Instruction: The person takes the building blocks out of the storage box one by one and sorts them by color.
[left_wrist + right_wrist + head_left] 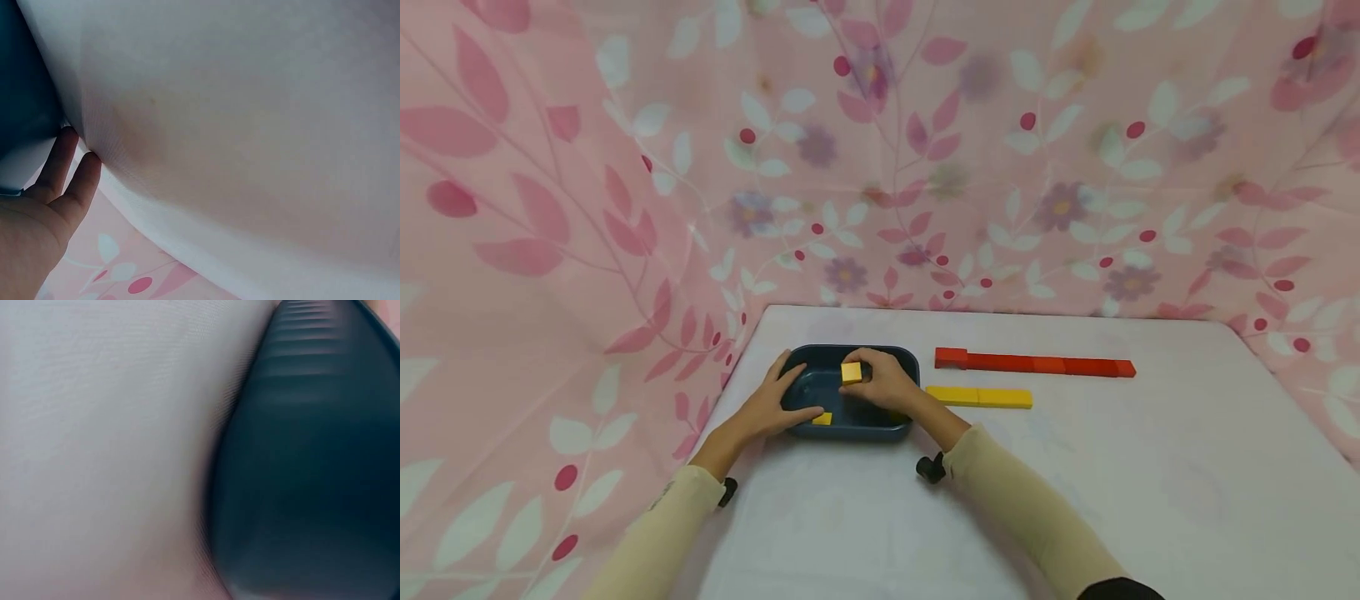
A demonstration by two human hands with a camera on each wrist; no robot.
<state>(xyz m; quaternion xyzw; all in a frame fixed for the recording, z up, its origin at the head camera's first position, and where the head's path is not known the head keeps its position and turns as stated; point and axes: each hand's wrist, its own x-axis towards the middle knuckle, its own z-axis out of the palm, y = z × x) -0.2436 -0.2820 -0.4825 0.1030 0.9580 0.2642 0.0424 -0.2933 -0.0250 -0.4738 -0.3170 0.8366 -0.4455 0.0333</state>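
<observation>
Illumination is soft, even and moderately bright in the head view, with no single source evident. Shadows are faint: a weak shade lies under the dark tray [880, 429] and beside the forearms. No glare appears on the white table [1075, 500]. Wide-angle distortion bends the floral backdrop [550, 208] outward towards the left and right edges. Detail in the head view is slightly soft overall. The left wrist view is dimmer, with a grey gradient across the table surface [250, 125] and blurred near fingers [75, 181]. The right wrist view is heavily out of focus; the tray wall [312, 475] shows smeared ridges.
</observation>
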